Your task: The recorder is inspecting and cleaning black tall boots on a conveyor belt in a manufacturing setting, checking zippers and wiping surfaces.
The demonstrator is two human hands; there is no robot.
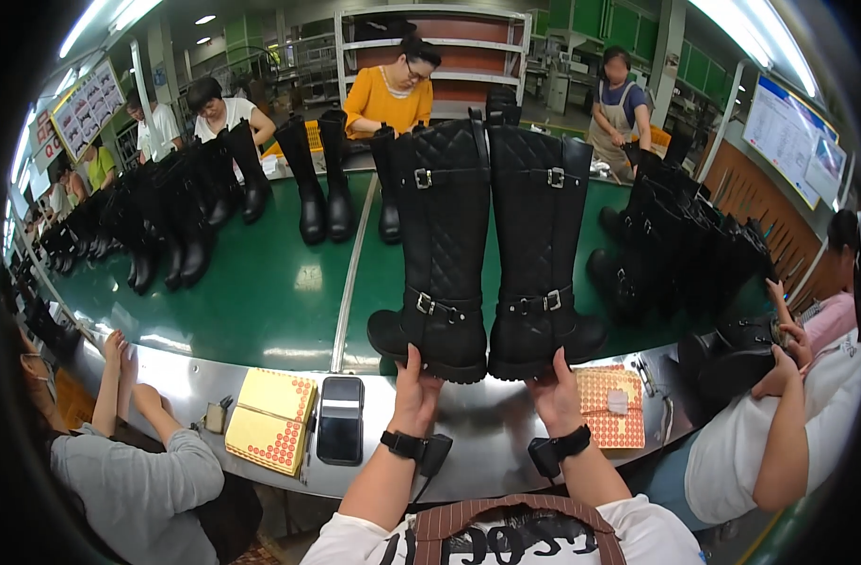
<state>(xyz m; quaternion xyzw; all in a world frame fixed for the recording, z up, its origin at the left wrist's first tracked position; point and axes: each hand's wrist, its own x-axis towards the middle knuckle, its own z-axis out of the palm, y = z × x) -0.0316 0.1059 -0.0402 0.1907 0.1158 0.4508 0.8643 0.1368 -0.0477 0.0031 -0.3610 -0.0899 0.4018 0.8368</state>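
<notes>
Two tall black boots stand upright side by side in front of me, with quilted shafts, buckled straps and toes turned outward. My left hand (415, 394) grips the left boot (440, 254) low at its sole, thumb up against it. The right boot (541, 254) is held the same way by my right hand (555, 391). Most of my fingers are hidden under the soles. A black band with a small device sits on each of my wrists.
A green table (289, 311) with a metal edge carries many black boots (176, 212) on the left and more boots (671, 245) on the right. Near me lie a yellow sticker stack (268, 419), a phone (341, 421) and another sticker stack (611, 407). Co-workers sit on both sides; others stand across.
</notes>
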